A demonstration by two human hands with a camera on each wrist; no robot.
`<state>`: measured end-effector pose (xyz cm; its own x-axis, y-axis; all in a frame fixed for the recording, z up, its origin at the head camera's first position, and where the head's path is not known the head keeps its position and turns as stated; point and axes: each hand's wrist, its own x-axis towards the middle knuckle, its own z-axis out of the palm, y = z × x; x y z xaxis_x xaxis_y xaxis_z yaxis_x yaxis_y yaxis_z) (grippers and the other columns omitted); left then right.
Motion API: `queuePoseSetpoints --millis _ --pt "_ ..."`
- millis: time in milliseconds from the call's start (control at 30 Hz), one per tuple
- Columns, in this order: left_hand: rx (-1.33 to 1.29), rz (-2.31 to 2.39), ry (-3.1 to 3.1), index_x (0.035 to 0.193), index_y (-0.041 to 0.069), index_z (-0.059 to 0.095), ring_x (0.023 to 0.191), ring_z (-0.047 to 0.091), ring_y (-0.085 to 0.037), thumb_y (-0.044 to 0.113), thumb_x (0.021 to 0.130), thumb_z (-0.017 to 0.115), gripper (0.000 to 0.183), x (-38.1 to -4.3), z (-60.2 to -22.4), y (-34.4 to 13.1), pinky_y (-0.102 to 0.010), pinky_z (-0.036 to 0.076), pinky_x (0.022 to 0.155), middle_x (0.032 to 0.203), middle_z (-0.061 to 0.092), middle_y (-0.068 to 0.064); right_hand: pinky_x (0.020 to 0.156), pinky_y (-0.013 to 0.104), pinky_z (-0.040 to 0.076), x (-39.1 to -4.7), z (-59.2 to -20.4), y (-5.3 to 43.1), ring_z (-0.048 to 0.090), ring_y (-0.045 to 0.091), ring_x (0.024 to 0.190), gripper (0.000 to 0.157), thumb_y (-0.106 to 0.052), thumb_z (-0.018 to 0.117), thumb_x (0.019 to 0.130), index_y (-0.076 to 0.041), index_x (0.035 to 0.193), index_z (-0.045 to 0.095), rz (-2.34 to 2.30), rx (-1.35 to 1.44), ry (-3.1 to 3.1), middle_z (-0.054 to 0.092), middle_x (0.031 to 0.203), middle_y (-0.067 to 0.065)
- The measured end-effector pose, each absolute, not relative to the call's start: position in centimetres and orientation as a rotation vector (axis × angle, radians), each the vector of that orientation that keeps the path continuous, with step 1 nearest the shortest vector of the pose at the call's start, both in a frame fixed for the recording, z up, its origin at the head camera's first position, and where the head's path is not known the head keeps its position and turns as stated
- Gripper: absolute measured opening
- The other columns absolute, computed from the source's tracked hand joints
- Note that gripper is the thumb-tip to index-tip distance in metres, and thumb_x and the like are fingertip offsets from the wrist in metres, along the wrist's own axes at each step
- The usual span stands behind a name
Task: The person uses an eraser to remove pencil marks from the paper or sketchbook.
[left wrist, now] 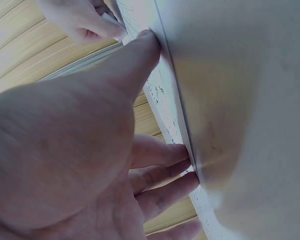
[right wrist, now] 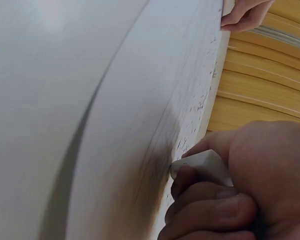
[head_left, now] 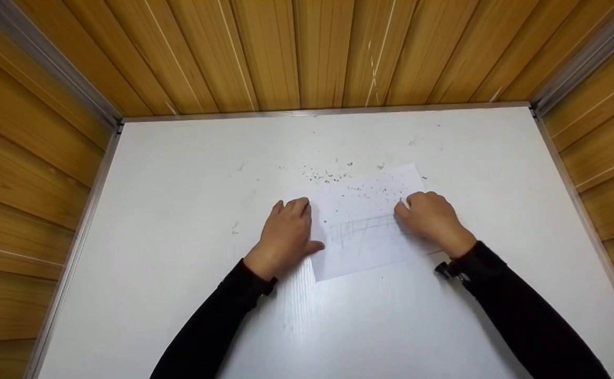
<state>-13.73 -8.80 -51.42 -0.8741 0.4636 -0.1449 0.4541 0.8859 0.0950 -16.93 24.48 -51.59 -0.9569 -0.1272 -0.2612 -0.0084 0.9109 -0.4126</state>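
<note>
A white sheet of paper (head_left: 375, 258) lies tilted on the table, with a band of faint grey pencil strokes across its middle. My left hand (head_left: 288, 231) rests along the sheet's left edge, fingers extended and thumb spread onto the paper. My right hand (head_left: 433, 218) grips a white eraser (right wrist: 205, 166) between thumb and curled fingers. In the right wrist view the eraser's end meets the paper beside the pencil marks. Dark eraser crumbs (head_left: 367, 192) are scattered over the upper part of the sheet.
More crumbs (head_left: 328, 176) lie on the white table (head_left: 180, 210) just beyond the sheet. Wood-plank walls (head_left: 317, 52) with metal edging enclose the back and both sides. Dark sleeves and wrist-worn cameras (head_left: 449, 270) cover the forearms.
</note>
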Motion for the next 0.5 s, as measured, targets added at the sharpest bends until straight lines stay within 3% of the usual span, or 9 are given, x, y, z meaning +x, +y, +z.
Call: queuePoseSetpoints --millis 133,367,500 --pt "0.706 0.089 2.884 0.159 -0.007 0.051 0.157 0.05 -0.034 0.066 0.094 0.078 0.101 -13.7 -51.4 -9.0 -0.057 0.036 0.134 0.166 0.051 -0.017 0.065 0.035 0.04 -16.6 -51.6 20.6 0.049 0.023 0.068 0.044 -0.039 0.049 0.11 -0.016 0.073 0.048 -0.669 -0.144 2.701 0.043 0.07 0.002" --pt "0.717 0.114 2.915 0.156 -0.006 0.055 0.153 0.053 -0.033 0.065 0.093 0.08 0.098 -13.7 -51.3 -9.0 -0.057 0.039 0.131 0.163 0.054 -0.015 0.073 0.044 0.052 -16.4 -50.9 11.2 0.061 0.028 0.078 0.041 -0.038 0.054 0.109 -0.013 0.077 0.062 -0.615 -0.417 2.679 0.064 0.08 0.008" --pt "0.745 0.137 2.921 0.154 -0.006 0.057 0.152 0.053 -0.033 0.065 0.093 0.08 0.097 -13.8 -51.3 -9.0 -0.059 0.04 0.13 0.16 0.055 -0.015 0.072 0.047 0.054 -16.3 -51.5 9.7 0.062 0.03 0.078 0.04 -0.034 0.057 0.107 -0.012 0.075 0.062 -0.565 -0.505 2.701 0.067 0.082 0.012"
